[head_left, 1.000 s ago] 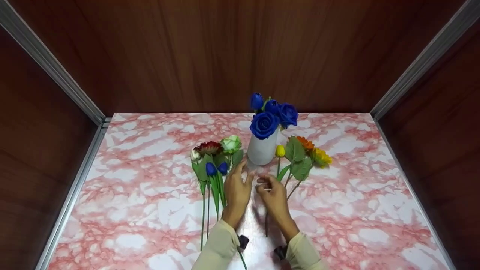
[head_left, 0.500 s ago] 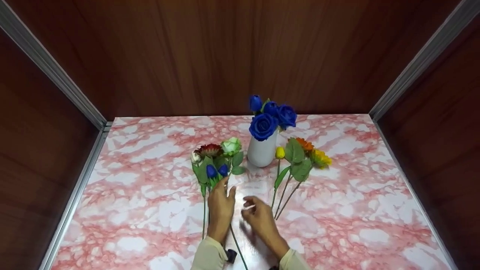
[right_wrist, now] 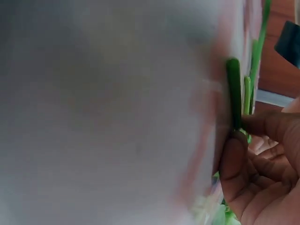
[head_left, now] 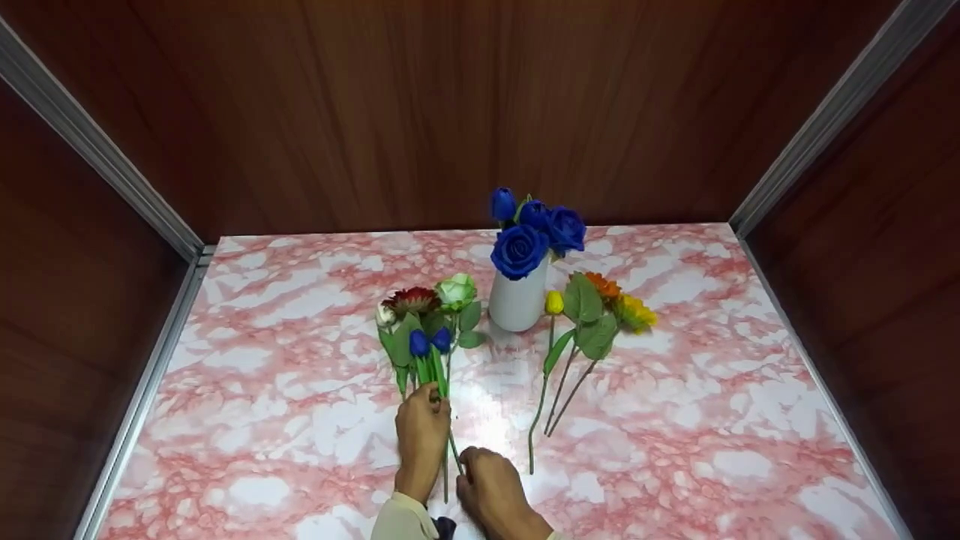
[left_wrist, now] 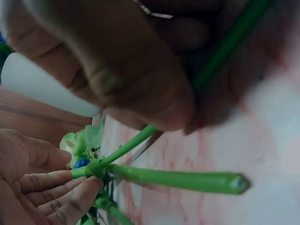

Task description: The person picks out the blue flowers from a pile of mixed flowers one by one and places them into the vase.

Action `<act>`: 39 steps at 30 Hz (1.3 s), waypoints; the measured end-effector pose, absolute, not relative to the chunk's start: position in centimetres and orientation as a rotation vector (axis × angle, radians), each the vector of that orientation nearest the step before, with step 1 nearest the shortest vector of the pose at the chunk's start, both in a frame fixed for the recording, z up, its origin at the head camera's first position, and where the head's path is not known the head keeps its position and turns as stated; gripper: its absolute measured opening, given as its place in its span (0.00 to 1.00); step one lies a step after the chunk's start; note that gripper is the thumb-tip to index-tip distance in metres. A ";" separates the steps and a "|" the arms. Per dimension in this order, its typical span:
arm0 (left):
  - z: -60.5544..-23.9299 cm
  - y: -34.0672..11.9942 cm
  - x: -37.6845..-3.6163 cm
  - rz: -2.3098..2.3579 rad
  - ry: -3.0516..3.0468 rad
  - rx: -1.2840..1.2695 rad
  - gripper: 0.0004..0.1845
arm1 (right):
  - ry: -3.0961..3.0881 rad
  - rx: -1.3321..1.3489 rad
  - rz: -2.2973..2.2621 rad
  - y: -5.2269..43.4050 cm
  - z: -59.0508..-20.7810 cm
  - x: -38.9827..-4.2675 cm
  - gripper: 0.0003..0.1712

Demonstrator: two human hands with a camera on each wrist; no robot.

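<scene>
1. The left hand (head_left: 421,431) has its fingers curled round the green stems (head_left: 448,450) of the blue-bud sprig (head_left: 429,341), gripping just below the two buds. The sprig lies on the worktop (head_left: 262,420) among the left bunch of flowers.
2. The right hand (head_left: 491,491) sits just beside the left, lower down the same stems. In the right wrist view its thumb and fingertips (right_wrist: 233,154) pinch a cut stem end (right_wrist: 233,91). That view is badly blurred, so I would only say it looks like this sprig's stem.
3. The left bunch (head_left: 427,307) holds a dark red bloom, a pale green rose and a small white bud, their leaves touching the blue buds.
4. Behind, a white vase (head_left: 517,302) stands upright with blue roses (head_left: 529,232) in it. Just to its right lie a yellow bud (head_left: 554,302) and orange and yellow flowers (head_left: 619,300) with long stems.
5. Risks, as I judge them: the sprig's leaves are tangled with its neighbours, so lifting it could drag the green rose or red bloom along. The vase is near and top-heavy with roses, so a careless swing of the stem could tip it. Two separate grips on thin stems could bend or kink them.
6. No brand, label or writing can be read anywhere in these views.
</scene>
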State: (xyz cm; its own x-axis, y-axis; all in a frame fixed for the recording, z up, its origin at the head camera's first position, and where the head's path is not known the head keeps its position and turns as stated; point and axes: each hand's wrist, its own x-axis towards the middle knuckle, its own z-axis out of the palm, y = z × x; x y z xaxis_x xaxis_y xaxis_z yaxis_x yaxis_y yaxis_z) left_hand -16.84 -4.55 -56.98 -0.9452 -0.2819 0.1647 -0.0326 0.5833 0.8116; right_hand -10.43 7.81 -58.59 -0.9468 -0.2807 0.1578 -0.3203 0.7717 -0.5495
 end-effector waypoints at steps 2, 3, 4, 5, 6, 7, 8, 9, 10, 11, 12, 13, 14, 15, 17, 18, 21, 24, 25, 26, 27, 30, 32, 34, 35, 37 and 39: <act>-57.0 -4.3 -16.8 -1.286 -2.556 0.259 0.12 | -2.876 0.464 0.938 7.8 -58.8 -10.4 0.06; -57.0 -4.1 -16.8 -1.276 -2.560 0.260 0.12 | -2.873 0.444 0.956 7.8 -58.8 -10.5 0.06; -57.0 -4.0 -16.8 -1.267 -2.562 0.263 0.12 | -2.870 0.424 0.974 7.9 -58.8 -10.5 0.05; -57.0 -3.9 -16.8 -1.255 -2.560 0.263 0.12 | -2.867 0.404 0.990 8.0 -58.8 -10.5 0.05; -57.0 -3.7 -16.8 -1.251 -2.559 0.271 0.12 | -2.863 0.386 1.006 8.0 -58.7 -10.5 0.05; -56.9 -3.6 -16.8 -1.247 -2.559 0.280 0.13 | -2.858 0.372 1.020 8.1 -58.7 -10.5 0.05; -56.9 -3.5 -16.8 -1.251 -2.558 0.294 0.13 | -2.853 0.358 1.034 8.1 -58.6 -10.5 0.05; -56.8 -3.5 -16.8 -1.260 -2.557 0.307 0.14 | -2.848 0.347 1.055 8.2 -58.5 -10.5 0.05; -56.7 -3.5 -16.8 -1.273 -2.558 0.324 0.16 | -2.843 0.339 1.075 8.2 -58.4 -10.4 0.06; -56.5 -3.5 -16.9 -1.292 -2.557 0.342 0.17 | -2.839 0.334 1.100 8.3 -58.2 -10.3 0.06; -56.3 -3.4 -16.9 -1.335 -2.554 0.363 0.18 | -2.835 0.327 1.129 8.3 -58.1 -10.3 0.07; -56.1 -3.5 -16.9 -1.372 -2.545 0.375 0.20 | -2.832 0.321 1.159 8.4 -58.0 -10.2 0.07; -55.9 -3.5 -17.0 -1.416 -2.530 0.390 0.21 | -2.829 0.317 1.188 8.4 -57.8 -10.2 0.08; -55.7 -3.5 -17.0 -1.458 -2.512 0.401 0.21 | -2.825 0.318 1.215 8.5 -57.7 -10.1 0.08; -55.3 -3.5 -17.1 -1.535 -2.467 0.412 0.20 | -2.814 0.331 1.257 8.7 -57.4 -10.0 0.09; -55.0 -3.6 -17.1 -1.568 -2.443 0.414 0.20 | -2.807 0.336 1.275 8.8 -57.3 -9.9 0.09; -54.2 -3.5 -17.0 -1.622 -2.385 0.395 0.17 | -2.768 0.364 1.328 9.0 -56.9 -9.8 0.09; -53.1 -3.3 -16.7 -1.663 -2.341 0.341 0.16 | -2.702 0.377 1.445 9.4 -56.4 -9.9 0.07; -52.7 -3.1 -16.5 -1.666 -2.327 0.310 0.15 | -2.667 0.382 1.536 9.7 -56.0 -10.1 0.06; -52.3 -3.0 -16.4 -1.662 -2.315 0.271 0.15 | -2.630 0.376 1.621 10.0 -55.5 -10.3 0.06; -51.9 -2.8 -16.2 -1.655 -2.306 0.227 0.14 | -2.594 0.363 1.690 10.4 -54.9 -10.7 0.06; -50.8 -2.2 -15.6 -1.630 -2.308 0.086 0.12 | -2.496 0.253 1.838 11.7 -52.7 -12.0 0.10; -50.2 -1.6 -15.1 -1.644 -2.328 -0.018 0.11 | -2.430 0.163 1.875 12.7 -51.2 -13.1 0.13; -49.7 -0.9 -14.6 -1.655 -2.379 -0.112 0.11 | -2.356 0.086 1.944 13.6 -49.9 -14.0 0.16; -49.5 -0.6 -14.3 -1.660 -2.404 -0.157 0.11 | -2.312 0.058 1.992 14.0 -49.4 -14.4 0.16; -49.2 -0.1 -14.0 -1.676 -2.438 -0.230 0.11 | -2.244 0.023 2.077 14.8 -48.5 -14.9 0.16; -49.0 0.3 -13.8 -1.678 -2.459 -0.278 0.11 | -2.214 0.005 2.116 15.4 -48.0 -15.2 0.13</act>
State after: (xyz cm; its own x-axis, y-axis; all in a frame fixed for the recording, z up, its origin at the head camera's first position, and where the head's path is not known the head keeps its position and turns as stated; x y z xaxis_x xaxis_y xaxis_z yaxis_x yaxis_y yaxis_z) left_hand -13.84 0.32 -48.99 -0.9714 0.0672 0.2276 0.2365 0.3566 0.9038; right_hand -15.20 15.40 -47.97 -0.9969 0.0522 0.0596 -0.0571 0.0470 -0.9973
